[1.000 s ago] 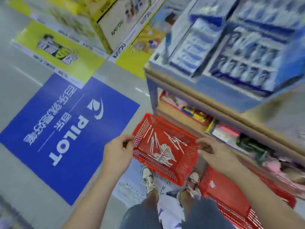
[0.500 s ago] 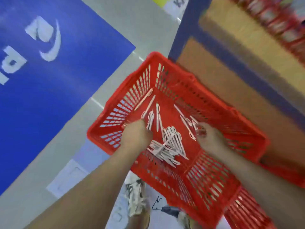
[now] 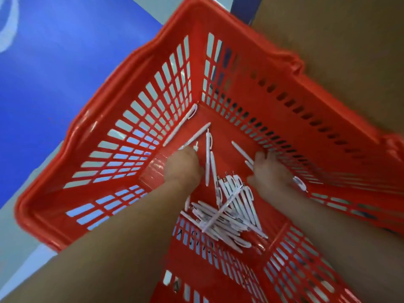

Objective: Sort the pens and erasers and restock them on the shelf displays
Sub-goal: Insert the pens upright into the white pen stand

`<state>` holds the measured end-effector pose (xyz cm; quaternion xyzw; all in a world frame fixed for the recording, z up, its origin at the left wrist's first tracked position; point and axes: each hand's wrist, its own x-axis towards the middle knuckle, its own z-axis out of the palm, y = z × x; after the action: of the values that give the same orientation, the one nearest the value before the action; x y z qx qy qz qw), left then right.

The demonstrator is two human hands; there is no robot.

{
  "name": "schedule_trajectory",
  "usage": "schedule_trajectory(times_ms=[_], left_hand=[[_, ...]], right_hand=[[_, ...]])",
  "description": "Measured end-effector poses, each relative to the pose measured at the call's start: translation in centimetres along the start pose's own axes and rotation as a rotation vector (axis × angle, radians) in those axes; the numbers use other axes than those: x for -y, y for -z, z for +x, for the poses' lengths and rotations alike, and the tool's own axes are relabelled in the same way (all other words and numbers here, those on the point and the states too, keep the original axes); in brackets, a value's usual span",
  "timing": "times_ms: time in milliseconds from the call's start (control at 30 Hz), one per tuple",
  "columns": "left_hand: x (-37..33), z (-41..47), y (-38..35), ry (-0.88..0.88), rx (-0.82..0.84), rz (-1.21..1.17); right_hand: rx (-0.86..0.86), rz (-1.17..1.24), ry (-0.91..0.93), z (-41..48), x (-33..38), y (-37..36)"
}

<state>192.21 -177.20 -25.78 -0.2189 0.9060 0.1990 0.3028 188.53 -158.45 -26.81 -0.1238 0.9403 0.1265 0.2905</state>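
Red basket [image 3: 273, 68] holds white pens [image 3: 229, 211], most heaped mid-floor. Left grip [image 3: 183, 167] curls round one pen near the left wall; right grip [image 3: 271, 171]: closure unclear. Gather strays parallel before lifting.

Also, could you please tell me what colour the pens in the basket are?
The pens are white, inside the red basket; the head view shows it.

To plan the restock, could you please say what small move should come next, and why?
Probably the left hand should close on the loose white plastic pens beside it; they lie scattered in the red slotted plastic basket, not yet gathered.
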Motion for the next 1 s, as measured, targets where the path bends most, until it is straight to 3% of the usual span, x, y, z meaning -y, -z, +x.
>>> schedule_trajectory(times_ms=[100, 200, 300, 367, 433, 533, 667, 833, 1000], left_hand=[[0.3, -0.5, 1.2, 0.053, 0.119, -0.174], [-0.3, -2.9, 3.7, 0.110, 0.186, -0.652], [-1.5, -7.3, 7.9, 0.164, 0.217, -1.155], [-2.4, -10.7, 11.1, 0.180, 0.219, -1.357], [-3.5, -14.3, 14.6, 0.180, 0.178, -1.467], [-5.2, -19.9, 21.0, 0.110, 0.089, -1.520], [-6.9, -27.3, 30.6, 0.049, 0.045, -1.525], [-8.9, -35.6, 42.2, -0.020, -0.133, -1.476], [-11.9, -43.9, 51.2, -0.164, -0.126, -1.515]], right_hand=[[0.102, 0.047, 0.006, -0.6, -0.8, 0.4], [0.131, 0.225, 0.033, -2.1, -1.2, 2.5], [0.188, 0.772, -0.017, -4.7, -0.5, 7.4], [0.348, 1.303, -0.053, -8.0, 0.5, 12.0], [0.493, 1.545, 0.005, -12.3, 1.3, 17.1], [0.554, 1.612, 0.089, -18.3, 1.9, 24.9], [0.417, 1.595, 0.179, -25.4, 0.9, 35.3], [0.285, 1.575, 0.220, -33.8, -1.9, 47.4], [0.208, 1.626, 0.285, -41.7, -5.2, 56.4]])
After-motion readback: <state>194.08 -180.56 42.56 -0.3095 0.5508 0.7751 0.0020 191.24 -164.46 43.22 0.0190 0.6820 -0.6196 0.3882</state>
